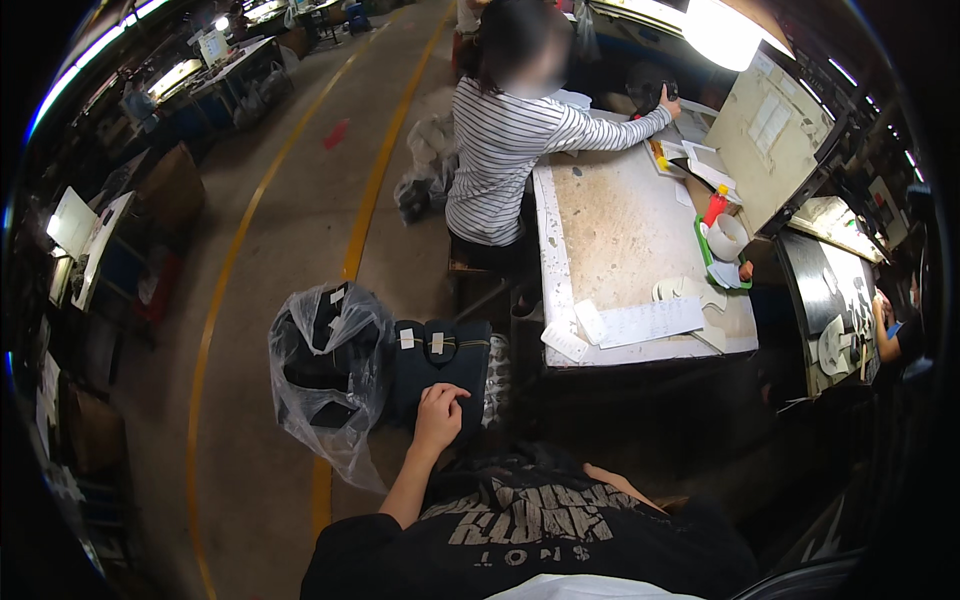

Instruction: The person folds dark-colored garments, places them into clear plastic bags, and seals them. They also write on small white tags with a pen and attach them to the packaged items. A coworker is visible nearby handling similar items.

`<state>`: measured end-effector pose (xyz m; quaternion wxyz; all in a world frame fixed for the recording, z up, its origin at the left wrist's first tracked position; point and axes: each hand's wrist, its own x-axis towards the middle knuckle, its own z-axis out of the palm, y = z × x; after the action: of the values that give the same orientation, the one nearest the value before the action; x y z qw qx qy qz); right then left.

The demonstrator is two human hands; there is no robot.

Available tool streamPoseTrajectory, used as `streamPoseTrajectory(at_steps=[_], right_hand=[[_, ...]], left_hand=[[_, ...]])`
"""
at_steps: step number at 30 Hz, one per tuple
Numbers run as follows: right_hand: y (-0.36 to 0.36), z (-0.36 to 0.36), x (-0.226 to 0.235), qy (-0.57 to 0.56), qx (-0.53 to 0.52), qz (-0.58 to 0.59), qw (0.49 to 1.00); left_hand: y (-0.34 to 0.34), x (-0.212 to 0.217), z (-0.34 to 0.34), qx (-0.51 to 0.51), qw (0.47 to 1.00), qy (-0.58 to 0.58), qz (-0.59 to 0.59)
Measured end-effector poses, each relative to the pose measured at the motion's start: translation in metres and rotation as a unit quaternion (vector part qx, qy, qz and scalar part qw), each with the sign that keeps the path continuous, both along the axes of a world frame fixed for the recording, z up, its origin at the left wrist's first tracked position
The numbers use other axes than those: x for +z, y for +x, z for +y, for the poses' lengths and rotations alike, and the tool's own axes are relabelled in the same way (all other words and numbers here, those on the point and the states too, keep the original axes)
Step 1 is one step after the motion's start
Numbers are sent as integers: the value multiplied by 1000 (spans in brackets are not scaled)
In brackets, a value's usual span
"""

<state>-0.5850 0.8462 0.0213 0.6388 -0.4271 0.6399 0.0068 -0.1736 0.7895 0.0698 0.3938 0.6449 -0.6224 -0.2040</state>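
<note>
Resting half-open, seemingly empty, your left hand (438,417) could nudge those dark, folded fabric bundles (413,370) askew, right hand (601,474) grip unreadable!

From here I make out a black shirt (625,535), its left sleeve (350,545) short, its front bearing cracked, pale lettering (530,520).

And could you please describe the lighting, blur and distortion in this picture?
In the head view, the lamp glares white; deep shadow lies under the table; yellow floor lines bow; the rim goes black; the co-worker's head is blurred; the left hand looks fairly clear.
</note>
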Motion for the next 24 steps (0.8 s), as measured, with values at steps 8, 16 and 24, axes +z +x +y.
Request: streamPoseTrajectory(at_steps=[8,16,24], right_hand=[[5,-14,-8,263,102,-97,955],[39,15,-35,23,127,48,990],[54,-19,29,278,54,-92,955]], left_hand=[[26,-11,22,-8,999,-39,-5],[65,18,38,138,980,-131,-63],[175,-23,90,258,914,204,-237]])
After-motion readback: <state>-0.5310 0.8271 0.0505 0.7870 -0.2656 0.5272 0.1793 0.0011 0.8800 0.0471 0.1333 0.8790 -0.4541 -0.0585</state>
